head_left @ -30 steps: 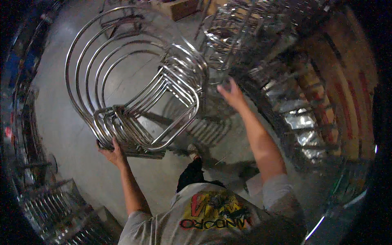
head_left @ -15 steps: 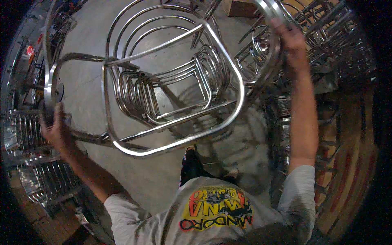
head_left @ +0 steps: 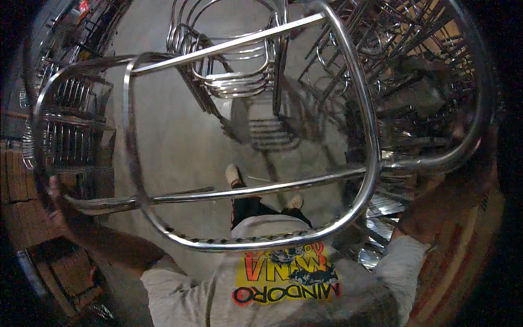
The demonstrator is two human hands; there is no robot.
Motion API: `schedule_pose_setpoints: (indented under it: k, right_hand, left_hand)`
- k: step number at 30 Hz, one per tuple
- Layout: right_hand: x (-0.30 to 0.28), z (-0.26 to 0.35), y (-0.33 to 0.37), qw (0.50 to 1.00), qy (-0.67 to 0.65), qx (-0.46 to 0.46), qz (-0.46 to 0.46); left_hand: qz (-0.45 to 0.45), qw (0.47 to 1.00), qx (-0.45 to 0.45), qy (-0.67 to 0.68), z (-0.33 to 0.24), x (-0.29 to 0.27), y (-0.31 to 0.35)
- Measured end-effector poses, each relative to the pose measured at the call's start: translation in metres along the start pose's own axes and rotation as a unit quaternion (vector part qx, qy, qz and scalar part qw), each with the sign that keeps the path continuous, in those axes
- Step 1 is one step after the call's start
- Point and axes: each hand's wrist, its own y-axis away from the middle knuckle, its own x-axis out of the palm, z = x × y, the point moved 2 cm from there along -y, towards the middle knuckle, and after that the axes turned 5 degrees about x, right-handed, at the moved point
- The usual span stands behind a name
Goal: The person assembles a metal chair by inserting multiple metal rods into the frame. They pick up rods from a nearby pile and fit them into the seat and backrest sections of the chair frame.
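A stack of chrome tube chair frames (head_left: 348, 109) fills the view, held up close over the person's chest and head; the nearest frame is a polished, mirror-bright round tube bent into a rounded rectangle, with two straight cross rails and a row of small holes along its lower bar; further frames nest behind it in tight curved loops toward the top of the picture. The left hand (head_left: 57, 199) is at the frame's left bend, fingers seemingly wrapped round the tube, though it is dark and blurred there and the grip is hard to make out; the right hand (head_left: 479, 147) reaches up to the right-hand bend, smeared by motion, and whether its fingers are clenched on the tube I cannot tell. Below lies a smooth grey concrete floor (head_left: 180, 141) with the person's light shoes (head_left: 233, 174) on it; more shiny metal frames (head_left: 65, 125) stand stacked at the left, and a dense tangle of them at the right runs into shadow; a rough brick surface (head_left: 22, 191) is cut off at the left rim.
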Motion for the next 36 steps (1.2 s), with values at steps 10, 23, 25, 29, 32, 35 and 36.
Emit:
schedule_pose_setpoints:
  k: [10, 23, 25, 29, 32, 35, 36]
  right_hand:
    - [0.031, -0.300, 0.134, 0.991, 0.107, 0.078, -0.001]
    - [0.023, -0.638, 0.268, 0.953, 0.294, 0.070, -0.025]
    - [0.032, -0.639, 0.275, 0.977, 0.160, 0.122, -0.071]
    - [0.056, -0.622, 0.289, 0.986, 0.109, 0.106, -0.063]
    - [0.070, -0.620, 0.293, 0.986, 0.058, 0.139, -0.075]
    - [0.080, -0.617, 0.290, 0.988, 0.095, 0.121, -0.011]
    - [0.084, -0.619, 0.288, 0.989, 0.075, 0.125, -0.004]
  left_hand:
    - [0.189, 0.961, -0.167, 0.112, 0.140, 0.114, 0.352]
    - [0.230, 0.954, -0.190, 0.020, 0.334, 0.135, 0.570]
    - [0.231, 0.963, -0.129, 0.058, 0.335, 0.133, 0.571]
    - [0.245, 0.947, -0.164, 0.128, 0.334, 0.113, 0.568]
    - [0.254, 0.940, -0.167, 0.153, 0.341, 0.105, 0.572]
    - [0.260, 0.943, -0.148, 0.148, 0.351, 0.106, 0.575]
    - [0.263, 0.944, -0.148, 0.135, 0.358, 0.110, 0.577]
